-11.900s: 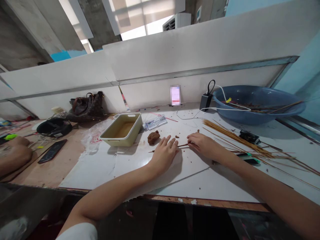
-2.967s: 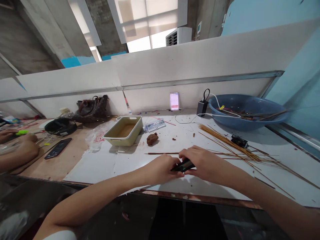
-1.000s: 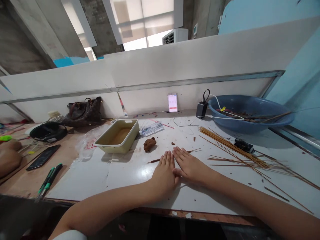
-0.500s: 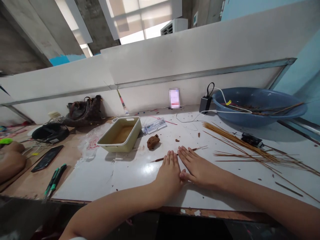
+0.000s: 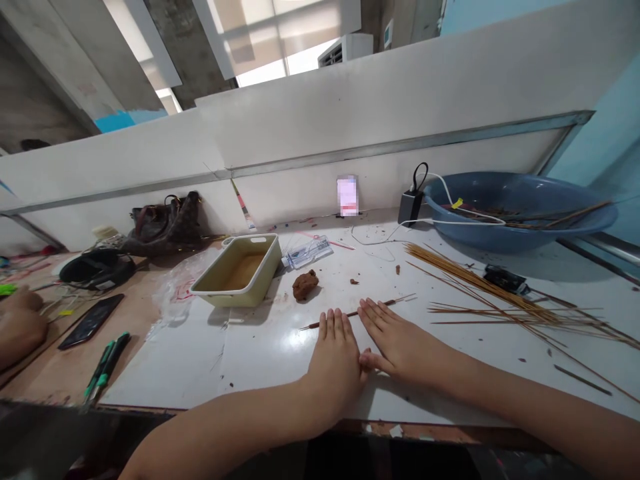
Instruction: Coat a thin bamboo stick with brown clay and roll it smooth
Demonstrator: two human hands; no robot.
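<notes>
A thin stick coated in brown paste (image 5: 353,313) lies slantwise on the white table top, its bare tip showing at the right end. My left hand (image 5: 334,357) rests flat, with its fingertips at the stick's left part. Flat beside it, my right hand (image 5: 393,337) has its fingertips along the stick's right part, thumb reaching toward the left hand. Neither hand grasps anything. Beyond the fingers sit a brown lump of dough-like paste (image 5: 305,285) and a small crumb of it (image 5: 354,281).
A pale green tub (image 5: 227,298) holds brownish liquid. Loose thin sticks (image 5: 470,280) lie at right, before a blue basin (image 5: 520,233). A phone (image 5: 347,195) leans on the partition. Cutters (image 5: 107,367) and a dark phone (image 5: 91,321) are left, near another person's hand (image 5: 23,327).
Both hands have slid slightly back toward me, the left more clearly. More of the coated stick shows between and beyond the fingertips. The view has shifted a little.
</notes>
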